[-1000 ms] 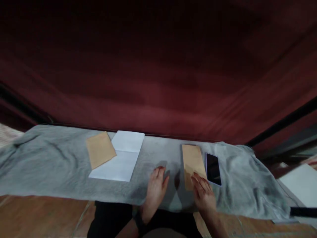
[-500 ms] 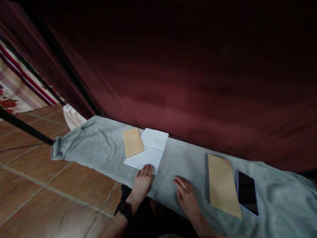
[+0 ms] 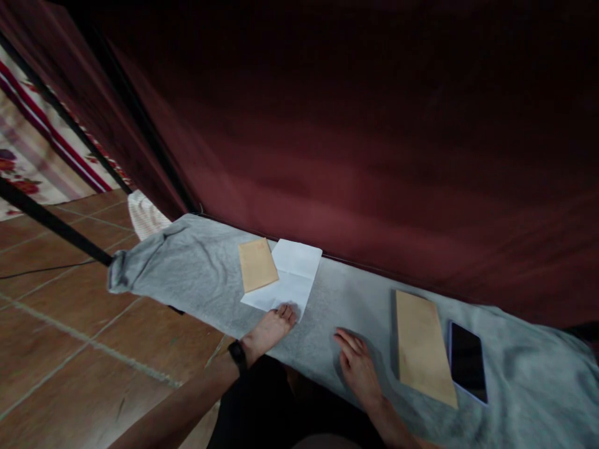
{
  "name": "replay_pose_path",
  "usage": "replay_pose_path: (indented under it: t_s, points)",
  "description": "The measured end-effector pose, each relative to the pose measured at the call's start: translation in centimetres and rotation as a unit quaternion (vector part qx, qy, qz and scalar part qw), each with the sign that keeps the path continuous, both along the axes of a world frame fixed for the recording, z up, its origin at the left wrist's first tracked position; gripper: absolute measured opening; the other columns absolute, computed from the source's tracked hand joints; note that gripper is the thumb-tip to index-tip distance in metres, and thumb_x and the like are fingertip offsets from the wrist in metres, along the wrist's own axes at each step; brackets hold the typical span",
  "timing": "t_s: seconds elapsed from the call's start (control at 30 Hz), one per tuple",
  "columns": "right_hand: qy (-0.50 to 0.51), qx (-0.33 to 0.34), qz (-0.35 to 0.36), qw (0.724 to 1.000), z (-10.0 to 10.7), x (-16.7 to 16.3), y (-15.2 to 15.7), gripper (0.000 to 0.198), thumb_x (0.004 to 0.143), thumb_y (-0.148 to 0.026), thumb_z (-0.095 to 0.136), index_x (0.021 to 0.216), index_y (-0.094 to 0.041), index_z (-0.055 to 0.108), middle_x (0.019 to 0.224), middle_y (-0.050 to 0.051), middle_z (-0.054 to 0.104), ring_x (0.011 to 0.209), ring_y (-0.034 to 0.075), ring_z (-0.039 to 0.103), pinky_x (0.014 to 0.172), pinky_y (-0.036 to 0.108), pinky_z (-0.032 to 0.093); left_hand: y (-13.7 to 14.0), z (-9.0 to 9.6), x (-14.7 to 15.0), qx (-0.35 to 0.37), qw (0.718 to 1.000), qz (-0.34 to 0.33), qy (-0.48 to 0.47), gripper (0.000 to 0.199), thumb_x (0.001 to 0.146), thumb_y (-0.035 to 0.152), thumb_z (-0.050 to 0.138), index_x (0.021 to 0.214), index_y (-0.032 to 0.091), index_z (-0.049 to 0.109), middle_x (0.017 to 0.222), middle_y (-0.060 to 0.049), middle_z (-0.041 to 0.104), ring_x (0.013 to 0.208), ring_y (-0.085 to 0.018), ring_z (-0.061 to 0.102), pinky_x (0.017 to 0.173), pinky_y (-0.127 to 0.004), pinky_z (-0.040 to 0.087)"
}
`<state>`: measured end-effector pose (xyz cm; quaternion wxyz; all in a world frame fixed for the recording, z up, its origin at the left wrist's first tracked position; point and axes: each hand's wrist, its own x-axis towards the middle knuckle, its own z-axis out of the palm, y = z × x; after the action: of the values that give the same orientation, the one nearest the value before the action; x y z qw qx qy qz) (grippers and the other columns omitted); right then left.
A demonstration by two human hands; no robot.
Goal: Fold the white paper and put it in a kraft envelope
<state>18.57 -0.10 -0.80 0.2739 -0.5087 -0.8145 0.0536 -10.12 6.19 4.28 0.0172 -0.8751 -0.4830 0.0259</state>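
My left hand reaches out to the near edge of a white creased sheet of paper, fingertips touching it. A small brown envelope lies on the sheet's left part. My right hand rests flat, fingers apart, on the grey cloth, holding nothing. To its right lies a longer brown envelope, and beside that a dark phone, screen up.
A dark red curtain hangs right behind the cloth. Brown floor tiles spread to the left, with a black bar crossing them and a patterned fabric at far left. A black band sits on my left wrist.
The view swung left and tilted. My left hand moved from the cloth's middle to the white sheet's near edge. My right hand left the long envelope and now lies on the cloth.
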Motion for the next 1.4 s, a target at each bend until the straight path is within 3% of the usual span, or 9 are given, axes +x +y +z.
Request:
replay_pose_path:
  t_s: [0.2,0.4,0.53,0.67,0.8,0.9,1.03,1.17,1.4]
  points:
    - [0.036,-0.009,-0.015,0.999,0.0,-0.3,0.5,0.054,0.09,-0.004,0.037,0.137,-0.021,0.058,0.135,0.007,0.065,0.123,0.021,0.062,0.105,0.043,0.053,-0.6,1.3,2.2,0.015,1.0,-0.009,-0.003,0.036,0.09,0.001,0.039,0.115,0.016,0.061,0.111,-0.012,0.068,0.106,-0.026,0.064,0.084,-0.038,0.052]
    - [0.072,0.006,-0.042,0.997,0.8,0.5,2.3,0.076,0.085,-0.004,0.042,0.158,-0.021,0.029,0.153,0.011,0.047,0.139,0.024,0.048,0.109,0.047,0.049,-5.5,1.1,9.0,0.024,0.989,-0.117,-0.082,0.025,0.096,0.009,0.044,0.112,0.016,0.063,0.11,-0.011,0.069,0.105,-0.025,0.064,0.093,-0.039,0.048]
    - [0.023,-0.003,0.019,1.0,0.9,2.3,2.1,0.076,0.077,0.001,0.044,0.15,-0.021,0.044,0.153,0.009,0.049,0.141,0.025,0.046,0.112,0.049,0.046,-8.2,-1.0,12.4,0.043,0.983,-0.123,-0.126,0.029,0.1,0.016,0.042,0.121,0.015,0.062,0.117,-0.012,0.069,0.107,-0.025,0.064,0.093,-0.037,0.049]
    - [-0.045,-0.006,0.053,0.998,0.6,4.0,0.6,0.069,0.078,0.002,0.043,0.143,-0.017,0.053,0.147,0.01,0.055,0.138,0.024,0.049,0.114,0.049,0.044,-9.0,-3.0,12.1,0.049,0.975,-0.11,-0.189,0.03,0.099,0.022,0.049,0.125,0.016,0.062,0.126,-0.012,0.069,0.117,-0.026,0.063,0.105,-0.04,0.045]
    - [-0.078,0.0,0.041,0.996,0.2,4.8,-1.1,0.074,0.076,0.005,0.043,0.147,-0.016,0.049,0.148,0.01,0.054,0.139,0.024,0.049,0.115,0.048,0.044,-8.9,-2.7,9.3,-0.003,0.965,-0.121,-0.232,0.049,0.094,0.039,0.062,0.137,0.018,0.055,0.144,-0.012,0.058,0.135,-0.027,0.052,0.117,-0.047,0.037]
    - [-0.082,-0.007,0.026,0.996,0.2,4.7,-1.9,0.081,0.071,0.008,0.042,0.148,-0.015,0.047,0.149,0.011,0.053,0.14,0.024,0.047,0.115,0.047,0.044,-8.0,-1.6,8.0,-0.054,0.964,-0.121,-0.229,0.058,0.095,0.043,0.06,0.147,0.022,0.045,0.153,-0.011,0.049,0.144,-0.025,0.042,0.12,-0.048,0.033]
    - [-0.095,-0.033,0.042,0.994,0.8,3.5,-2.1,0.088,0.066,0.007,0.044,0.151,-0.014,0.043,0.156,0.01,0.044,0.146,0.024,0.038,0.119,0.048,0.039,-4.6,-1.1,8.9,-0.069,0.972,-0.048,-0.221,0.06,0.101,0.041,0.047,0.155,0.019,0.033,0.161,-0.014,0.035,0.149,-0.024,0.032,0.12,-0.046,0.032]
    - [-0.125,-0.09,0.088,0.984,1.3,2.3,-1.8,0.09,0.065,0.003,0.046,0.152,-0.016,0.041,0.159,0.007,0.04,0.148,0.021,0.034,0.124,0.047,0.03,0.2,-2.1,11.3,-0.061,0.979,-0.034,-0.192,0.057,0.105,0.045,0.032,0.155,0.017,0.035,0.162,-0.012,0.032,0.152,-0.025,0.027,0.123,-0.048,0.024]
    - [-0.14,-0.129,0.08,0.978,1.2,2.4,-1.5,0.085,0.072,-0.003,0.05,0.154,-0.015,0.037,0.161,0.009,0.036,0.15,0.022,0.03,0.126,0.048,0.024,7.0,-4.0,13.8,0.009,0.988,-0.058,-0.142,0.058,0.105,0.048,0.027,0.155,0.02,0.035,0.162,-0.007,0.034,0.152,-0.022,0.026,0.124,-0.046,0.018]
